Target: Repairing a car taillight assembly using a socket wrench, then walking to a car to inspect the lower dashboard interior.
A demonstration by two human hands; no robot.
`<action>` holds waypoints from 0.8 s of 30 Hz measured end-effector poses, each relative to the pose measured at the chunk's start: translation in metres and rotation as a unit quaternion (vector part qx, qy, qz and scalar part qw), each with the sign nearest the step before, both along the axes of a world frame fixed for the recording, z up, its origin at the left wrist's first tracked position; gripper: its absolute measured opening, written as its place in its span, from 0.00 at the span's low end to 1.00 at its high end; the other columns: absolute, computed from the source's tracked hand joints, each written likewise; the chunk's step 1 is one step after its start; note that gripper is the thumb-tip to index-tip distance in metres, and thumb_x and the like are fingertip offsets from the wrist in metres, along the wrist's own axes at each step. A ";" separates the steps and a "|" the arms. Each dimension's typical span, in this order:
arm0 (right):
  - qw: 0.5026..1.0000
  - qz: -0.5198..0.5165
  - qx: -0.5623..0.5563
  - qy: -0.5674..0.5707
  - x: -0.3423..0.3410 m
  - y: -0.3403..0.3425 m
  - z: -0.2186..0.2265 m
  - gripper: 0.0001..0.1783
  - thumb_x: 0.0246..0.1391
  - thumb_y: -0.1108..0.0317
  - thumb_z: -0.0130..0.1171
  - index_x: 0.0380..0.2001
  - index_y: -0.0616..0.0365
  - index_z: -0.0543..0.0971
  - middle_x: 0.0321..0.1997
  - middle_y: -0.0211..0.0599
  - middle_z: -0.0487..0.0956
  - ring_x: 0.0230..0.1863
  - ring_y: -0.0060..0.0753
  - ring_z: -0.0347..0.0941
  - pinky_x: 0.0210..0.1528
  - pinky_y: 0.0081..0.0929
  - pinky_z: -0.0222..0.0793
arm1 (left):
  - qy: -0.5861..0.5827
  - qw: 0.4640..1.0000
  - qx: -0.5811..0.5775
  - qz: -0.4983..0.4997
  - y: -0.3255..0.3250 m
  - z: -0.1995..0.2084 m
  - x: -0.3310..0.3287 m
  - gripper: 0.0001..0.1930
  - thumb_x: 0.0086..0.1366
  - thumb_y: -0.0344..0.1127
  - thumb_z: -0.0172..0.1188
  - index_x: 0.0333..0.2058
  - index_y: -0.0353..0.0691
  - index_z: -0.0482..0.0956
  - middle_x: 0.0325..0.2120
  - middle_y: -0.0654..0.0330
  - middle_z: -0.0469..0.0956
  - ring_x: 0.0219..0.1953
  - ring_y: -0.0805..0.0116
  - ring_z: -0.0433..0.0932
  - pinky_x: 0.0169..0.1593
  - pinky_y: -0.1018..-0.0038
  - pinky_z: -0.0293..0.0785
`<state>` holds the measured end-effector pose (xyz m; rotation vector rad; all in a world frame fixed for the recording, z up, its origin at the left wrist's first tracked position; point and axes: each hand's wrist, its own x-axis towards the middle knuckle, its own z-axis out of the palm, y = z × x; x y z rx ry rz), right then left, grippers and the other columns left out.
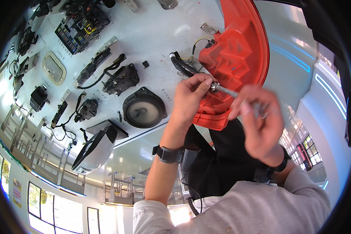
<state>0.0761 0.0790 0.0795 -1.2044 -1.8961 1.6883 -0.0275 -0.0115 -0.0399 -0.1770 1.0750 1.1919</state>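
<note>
My left hand [192, 93] is closed, thumb and forefinger pinched together at the round head of a metal ratchet wrench [226, 91]. The wrench's shaft runs from there to my right hand [258, 123], which is blurred by motion and has its fingers curled about the handle. Behind both hands stands a large red plastic car part [240, 50] with a ribbed, moulded face. At its left edge are a bracket and a black corrugated cable sleeve [180, 64], close above my left hand. What the wrench's head sits on is hidden by my fingers.
A round black speaker [145, 109] is fixed to the pale panel [152, 35] left of my arm. Further left are a door latch [121, 79], a fuse box [80, 33], an oval lamp [54, 69] and a side mirror [99, 150], with several loose-hanging cables.
</note>
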 end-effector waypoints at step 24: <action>0.956 0.245 0.157 0.045 -0.018 -0.012 -0.003 0.19 0.44 0.81 0.58 0.43 0.65 0.75 0.34 0.42 0.76 0.27 0.34 0.74 0.29 0.26 0.71 | 0.075 0.995 -0.039 0.048 0.004 0.013 -0.007 0.10 0.65 0.33 0.56 0.41 0.33 0.78 0.30 0.65 0.79 0.26 0.83 0.68 0.30 0.84 0.63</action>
